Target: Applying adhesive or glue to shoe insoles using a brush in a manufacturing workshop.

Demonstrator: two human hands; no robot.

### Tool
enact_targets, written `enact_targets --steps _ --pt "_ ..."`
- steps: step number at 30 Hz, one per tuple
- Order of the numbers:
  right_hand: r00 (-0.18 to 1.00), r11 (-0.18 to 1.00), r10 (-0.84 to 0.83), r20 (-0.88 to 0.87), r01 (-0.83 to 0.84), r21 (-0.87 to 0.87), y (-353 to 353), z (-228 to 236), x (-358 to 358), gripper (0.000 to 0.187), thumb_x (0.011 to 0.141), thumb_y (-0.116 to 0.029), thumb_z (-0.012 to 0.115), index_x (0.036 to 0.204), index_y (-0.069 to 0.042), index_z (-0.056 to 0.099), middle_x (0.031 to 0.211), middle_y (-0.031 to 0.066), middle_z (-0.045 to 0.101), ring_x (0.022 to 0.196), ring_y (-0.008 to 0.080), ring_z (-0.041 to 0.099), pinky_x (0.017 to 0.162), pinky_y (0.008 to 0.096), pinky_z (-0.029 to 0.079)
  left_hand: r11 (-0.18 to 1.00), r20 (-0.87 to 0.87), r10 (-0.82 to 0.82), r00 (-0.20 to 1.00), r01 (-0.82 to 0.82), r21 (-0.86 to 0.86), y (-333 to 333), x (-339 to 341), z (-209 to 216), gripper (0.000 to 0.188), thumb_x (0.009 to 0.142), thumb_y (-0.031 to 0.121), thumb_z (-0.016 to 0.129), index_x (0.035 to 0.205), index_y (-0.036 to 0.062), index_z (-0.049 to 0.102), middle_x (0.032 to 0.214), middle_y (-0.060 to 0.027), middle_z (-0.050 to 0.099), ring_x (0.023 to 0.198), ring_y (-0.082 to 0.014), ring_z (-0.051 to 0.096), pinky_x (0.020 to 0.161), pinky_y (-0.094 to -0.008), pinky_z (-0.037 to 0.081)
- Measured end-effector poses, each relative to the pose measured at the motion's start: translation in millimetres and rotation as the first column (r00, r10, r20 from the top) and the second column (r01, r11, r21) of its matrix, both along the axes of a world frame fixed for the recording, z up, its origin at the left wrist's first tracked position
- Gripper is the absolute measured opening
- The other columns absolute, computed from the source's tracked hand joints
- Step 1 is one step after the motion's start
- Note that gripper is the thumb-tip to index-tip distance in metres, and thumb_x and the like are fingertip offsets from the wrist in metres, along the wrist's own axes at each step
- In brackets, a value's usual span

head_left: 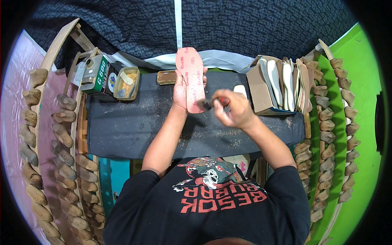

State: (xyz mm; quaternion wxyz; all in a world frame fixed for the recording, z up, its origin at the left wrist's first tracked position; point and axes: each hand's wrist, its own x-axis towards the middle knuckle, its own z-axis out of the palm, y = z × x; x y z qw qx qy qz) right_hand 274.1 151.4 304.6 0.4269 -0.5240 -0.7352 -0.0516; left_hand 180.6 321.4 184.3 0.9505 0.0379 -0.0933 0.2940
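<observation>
My left hand holds up a pink insole with red printing on it, the fingers wrapped around its edges from beneath. In my right hand is a brush with a reddish handle. The brush's dark bristles, a little blurred, are at the near end of the insole; whether they touch it I cannot tell. A pale, rounded flat piece shows just beyond my right hand, partly hidden by it.
A dark cloth-covered table lies below. At its left stand a green-and-white can and a tub of yellowish paste; a small brown container is farther back. A cardboard box holds several insoles. Racks of wooden shoe lasts flank both sides.
</observation>
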Motion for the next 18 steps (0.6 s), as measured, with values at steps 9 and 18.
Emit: enact_targets --steps 9,18 --pt "0.997 0.987 -0.077 0.013 0.074 0.14 15.5 0.2 7.6 0.015 0.081 0.002 0.068 0.096 0.0 0.065 0.071 0.0056 0.061 0.054 0.0171 0.058 0.052 0.0308 0.048 0.999 -0.109 0.028 0.994 -0.024 0.035 -8.5 1.4 4.2 0.071 0.107 0.063 0.028 0.15 0.0096 0.047 0.136 -0.022 0.062 0.108 -0.0321 0.069 0.093 -0.0438 0.058" --pt "0.973 0.969 -0.214 -0.082 0.222 0.106 22.2 1.2 14.0 0.012 0.085 0.0 0.066 0.097 -0.002 0.064 0.07 0.0069 0.065 0.055 0.0187 0.064 0.055 0.0305 0.052 0.998 -0.081 0.007 0.997 -0.001 0.07 -15.8 8.5 4.9 0.069 0.107 0.06 0.029 0.15 0.0085 0.047 0.135 -0.022 0.062 0.115 -0.0312 0.065 0.096 -0.0423 0.056"
